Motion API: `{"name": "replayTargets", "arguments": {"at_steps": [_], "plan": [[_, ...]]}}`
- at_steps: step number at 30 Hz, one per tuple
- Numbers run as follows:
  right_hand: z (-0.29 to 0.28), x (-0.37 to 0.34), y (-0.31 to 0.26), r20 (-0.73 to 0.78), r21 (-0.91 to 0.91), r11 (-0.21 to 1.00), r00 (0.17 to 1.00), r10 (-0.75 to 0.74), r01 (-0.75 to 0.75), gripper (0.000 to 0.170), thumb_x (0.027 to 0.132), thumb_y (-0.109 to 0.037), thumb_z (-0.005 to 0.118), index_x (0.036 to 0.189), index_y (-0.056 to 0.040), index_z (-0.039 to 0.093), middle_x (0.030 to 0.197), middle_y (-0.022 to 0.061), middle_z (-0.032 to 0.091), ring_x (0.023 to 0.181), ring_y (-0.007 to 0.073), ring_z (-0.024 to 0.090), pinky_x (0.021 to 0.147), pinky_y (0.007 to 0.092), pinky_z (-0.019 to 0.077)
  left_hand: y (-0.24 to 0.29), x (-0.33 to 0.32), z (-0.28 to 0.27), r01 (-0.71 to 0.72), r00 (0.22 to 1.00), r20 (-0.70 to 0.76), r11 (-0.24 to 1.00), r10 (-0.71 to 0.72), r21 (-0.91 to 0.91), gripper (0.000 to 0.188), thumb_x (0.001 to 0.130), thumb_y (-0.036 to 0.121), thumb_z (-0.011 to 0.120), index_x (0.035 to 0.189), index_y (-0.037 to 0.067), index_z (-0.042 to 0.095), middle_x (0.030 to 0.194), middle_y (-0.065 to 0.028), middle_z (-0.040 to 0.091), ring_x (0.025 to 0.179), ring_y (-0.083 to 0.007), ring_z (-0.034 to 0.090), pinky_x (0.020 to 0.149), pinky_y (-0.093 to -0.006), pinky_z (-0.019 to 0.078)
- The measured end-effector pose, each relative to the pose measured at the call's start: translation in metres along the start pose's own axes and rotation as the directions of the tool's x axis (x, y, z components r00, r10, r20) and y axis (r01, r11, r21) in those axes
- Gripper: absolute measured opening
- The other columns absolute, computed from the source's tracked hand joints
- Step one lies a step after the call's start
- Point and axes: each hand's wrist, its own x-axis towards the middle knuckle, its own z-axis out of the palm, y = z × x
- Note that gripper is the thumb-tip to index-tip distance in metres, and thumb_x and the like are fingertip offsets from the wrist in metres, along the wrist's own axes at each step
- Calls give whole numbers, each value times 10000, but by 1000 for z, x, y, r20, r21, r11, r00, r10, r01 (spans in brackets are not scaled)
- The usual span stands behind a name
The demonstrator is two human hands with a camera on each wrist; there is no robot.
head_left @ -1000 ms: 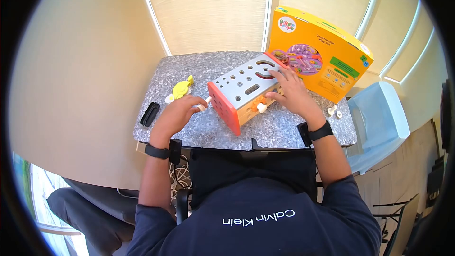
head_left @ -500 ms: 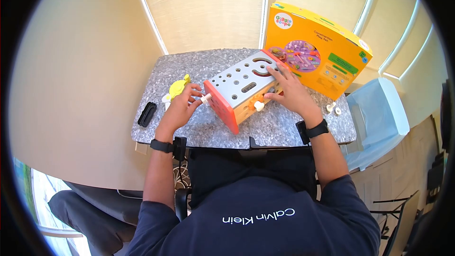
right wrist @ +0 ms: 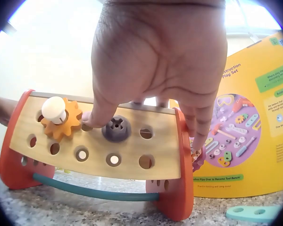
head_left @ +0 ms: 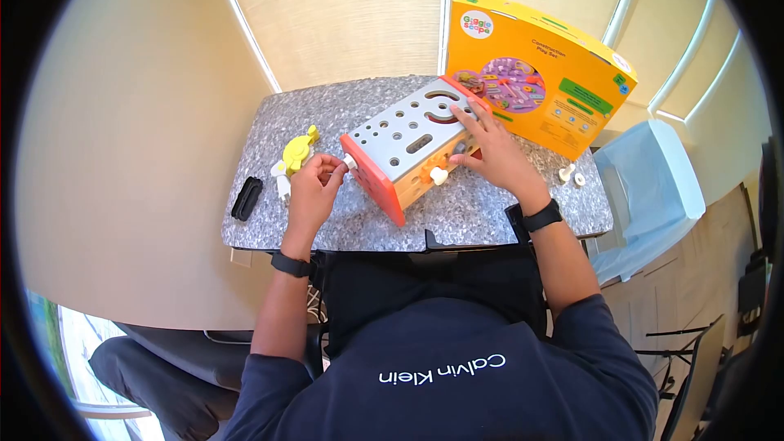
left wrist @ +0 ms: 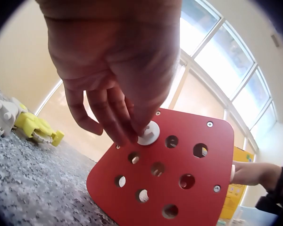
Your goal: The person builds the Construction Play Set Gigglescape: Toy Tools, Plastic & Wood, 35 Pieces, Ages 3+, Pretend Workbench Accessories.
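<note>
Left wrist: your left grip [left wrist: 111, 70] pinches the white screw [left wrist: 152, 135], now deeper in the red panel [left wrist: 177, 160], apparently almost seated; right grip [head_left: 501, 155] spread.

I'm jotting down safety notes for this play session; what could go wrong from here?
The white bolt, pinched by the left hand at the red end panel, might slip free or sit crooked.
A push there could slide the toy workbench, though the right hand rests on it.
The loose white fasteners near the tabletop's right edge might get knocked off.
</note>
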Motion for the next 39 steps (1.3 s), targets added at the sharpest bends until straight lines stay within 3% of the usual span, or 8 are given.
{"name": "replayTargets", "arguments": {"at_steps": [9,11,13,18,21,28,31,39], "plan": [[2,-7,28,-137,194,973,986,-98,123,762,931,-279,767,1589,-165,401,1652,213,331,1414,454,490,1124,524,454,35,-29,11,71,997,29,997,-70,-8,530,951,255,759,1351,-41,577,1260,-175,686,1080,-235,694,837,-343,564],[11,-12,47,-284,569,822,940,187,8,654,928,-76,702,1528,-66,444,1559,233,451,1353,399,569,1086,470,485,23,-30,16,110,991,88,985,-99,-134,677,926,263,788,1453,-20,472,1401,-182,576,1187,-256,633,870,-347,556],[20,-12,70,-167,481,868,959,227,-122,653,901,-32,699,1506,-41,453,1491,229,513,1315,373,598,1041,433,509,23,-36,19,164,980,151,953,-128,-255,840,901,272,817,1555,2,366,1541,-190,466,1293,-277,573,904,-350,548],[56,-2,89,42,699,680,963,268,-220,607,833,-7,742,1404,-14,535,1229,191,697,1132,306,697,894,358,559,23,-49,40,-204,956,240,972,171,120,1433,681,466,966,1600,-111,29,1656,-335,116,1553,-456,195,1242,-508,291],[45,5,74,56,508,835,975,214,-213,502,800,-31,785,1274,2,622,1106,184,737,1001,300,731,832,382,572,27,-52,54,-168,983,123,945,138,280,1542,622,502,999,1607,-104,-22,1653,-324,123,1540,-417,259,1263,-479,283],[16,-1,58,-80,468,877,983,163,-108,388,821,-22,761,1198,18,682,1044,201,742,905,303,743,839,375,581,28,-40,68,-57,998,-2,976,58,-212,1552,576,400,1043,1593,-106,-16,1606,-297,260,1520,-406,297,1236,-486,327],[-9,-4,51,-191,553,833,967,168,-36,433,831,-22,748,1258,9,688,1123,199,748,949,287,753,866,367,584,16,-31,58,18,987,153,900,55,-436,1231,688,70,938,1625,42,142,1512,-164,462,1409,-273,493,1115,-420,495],[-73,-15,-17,-401,398,917,898,182,-8,402,835,-85,754,1233,-29,742,1141,159,779,1012,246,759,886,347,582,27,-22,56,440,880,454,595,-137,-673,785,836,-35,728,1539,53,389,1410,-136,616,1265,-301,648,973,-537,597]]}}
